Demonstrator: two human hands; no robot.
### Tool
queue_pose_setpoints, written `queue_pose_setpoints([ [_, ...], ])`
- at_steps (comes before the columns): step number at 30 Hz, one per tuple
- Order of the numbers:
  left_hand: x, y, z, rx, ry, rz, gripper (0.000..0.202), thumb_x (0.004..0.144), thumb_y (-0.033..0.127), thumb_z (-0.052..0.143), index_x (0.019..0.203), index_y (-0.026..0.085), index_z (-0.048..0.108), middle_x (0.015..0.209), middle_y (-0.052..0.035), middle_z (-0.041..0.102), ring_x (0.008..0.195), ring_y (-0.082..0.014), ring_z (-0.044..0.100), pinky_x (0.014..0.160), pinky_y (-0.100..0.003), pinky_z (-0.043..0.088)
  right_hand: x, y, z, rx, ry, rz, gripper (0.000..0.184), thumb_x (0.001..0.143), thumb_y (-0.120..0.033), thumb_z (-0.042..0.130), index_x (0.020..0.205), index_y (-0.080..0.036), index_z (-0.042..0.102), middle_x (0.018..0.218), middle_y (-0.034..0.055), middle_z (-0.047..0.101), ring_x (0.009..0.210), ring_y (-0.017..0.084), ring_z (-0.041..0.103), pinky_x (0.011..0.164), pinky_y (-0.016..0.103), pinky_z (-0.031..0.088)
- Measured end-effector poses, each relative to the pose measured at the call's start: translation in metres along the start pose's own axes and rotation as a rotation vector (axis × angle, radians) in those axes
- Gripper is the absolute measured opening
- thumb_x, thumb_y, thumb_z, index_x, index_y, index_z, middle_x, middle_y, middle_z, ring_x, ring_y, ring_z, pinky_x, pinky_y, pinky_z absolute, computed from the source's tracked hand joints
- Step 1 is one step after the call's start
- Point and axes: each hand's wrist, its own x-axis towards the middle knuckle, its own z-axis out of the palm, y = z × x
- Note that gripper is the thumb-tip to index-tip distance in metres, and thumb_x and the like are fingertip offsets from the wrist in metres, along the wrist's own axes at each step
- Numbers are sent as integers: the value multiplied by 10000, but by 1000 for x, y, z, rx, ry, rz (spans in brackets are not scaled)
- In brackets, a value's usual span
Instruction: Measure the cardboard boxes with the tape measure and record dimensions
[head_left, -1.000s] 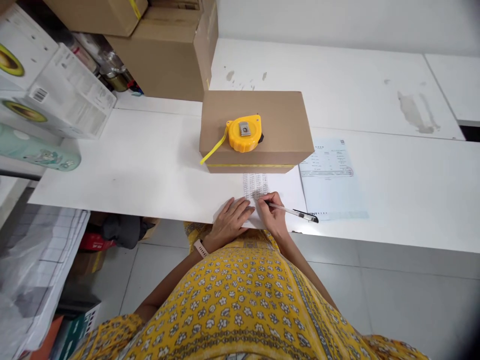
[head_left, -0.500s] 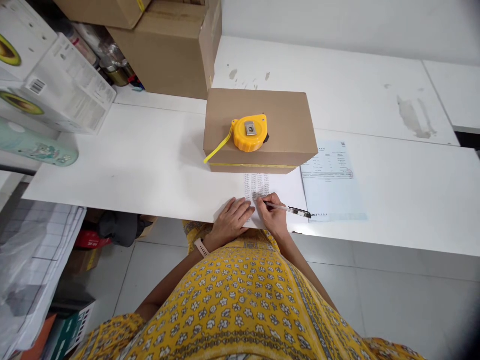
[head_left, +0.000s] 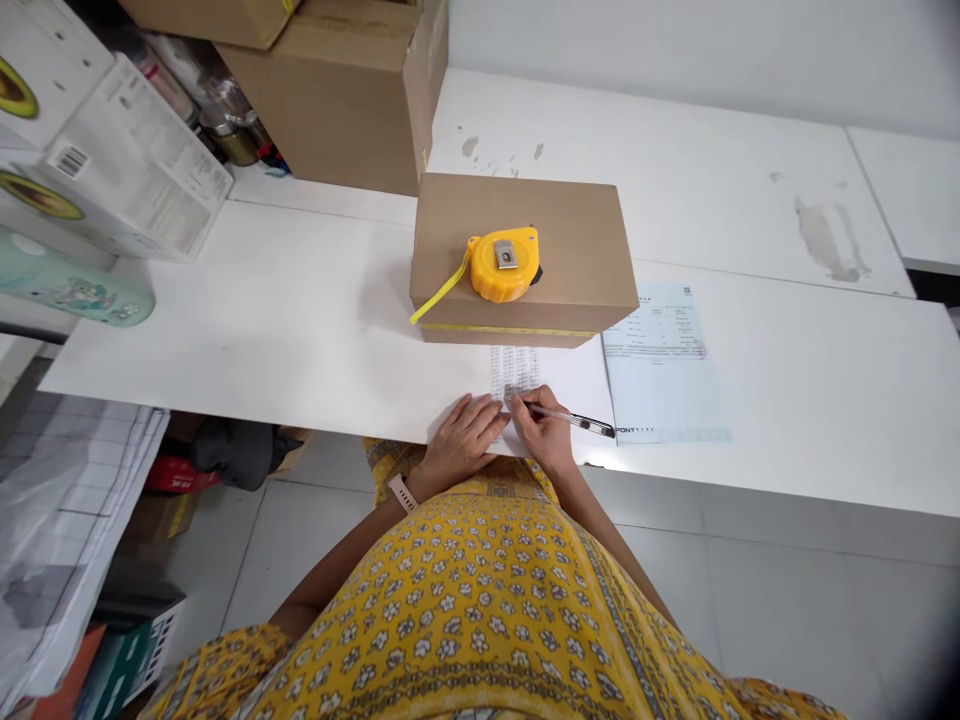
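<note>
My right hand [head_left: 545, 428] is closed around a pen [head_left: 581, 421], its tip end down at a white sheet of paper [head_left: 577, 378] with columns of dark writing. Flat on the sheet's left side lies my left hand [head_left: 465, 437], fingers stretched out and holding nothing. A brown cardboard box [head_left: 577, 245] stands just beyond both hands and covers the sheet's far part. On top of the box sits a yellow tape measure [head_left: 501, 270] with a metal clip and a yellow strap. A pale blue printed form [head_left: 664, 390] lies to the right of the sheet.
Larger cardboard boxes [head_left: 337, 110] are stacked at the back left. White cartons with avocado pictures [head_left: 142, 160] and a mint-green bottle [head_left: 79, 285] stand at the left. The white table's front edge [head_left: 787, 480] runs close to my body.
The pen's rear end has shifted slightly left and my right hand has moved very little. My left hand stays where it was. The whole view has shifted slightly.
</note>
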Motion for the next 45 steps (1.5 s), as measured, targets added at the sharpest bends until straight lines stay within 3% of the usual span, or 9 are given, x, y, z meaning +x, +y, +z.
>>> queue_pose_setpoints([
  [5,1,0,-2,4,42,6,610,1079,556,272,1355,137,618,1355,-131,682,1367,-300,549,1210,-492,382,0,0,0,17,-15,-3,280,933,-432,641,752,-228,578,638,-27,560,574,132,496,568,294,391],
  [11,1,0,-2,14,-10,-2,600,1066,575,329,1391,144,592,1382,-130,668,1397,-294,527,1230,-487,358,0,2,0,28,4,0,266,930,-413,644,751,-232,570,631,-33,548,569,132,486,563,291,389],
  [34,1,1,-3,-15,17,-8,583,1069,564,347,1384,133,580,1379,-137,661,1397,-287,522,1232,-484,347,0,0,2,63,43,13,272,926,-394,635,733,-236,526,619,-40,535,564,128,470,559,286,374],
  [45,0,1,-3,-33,-57,-27,598,1070,576,321,1413,156,572,1419,-131,644,1436,-281,496,1251,-486,338,1,0,1,50,34,6,304,913,-432,656,723,-240,515,604,-48,509,549,123,446,546,283,357],
])
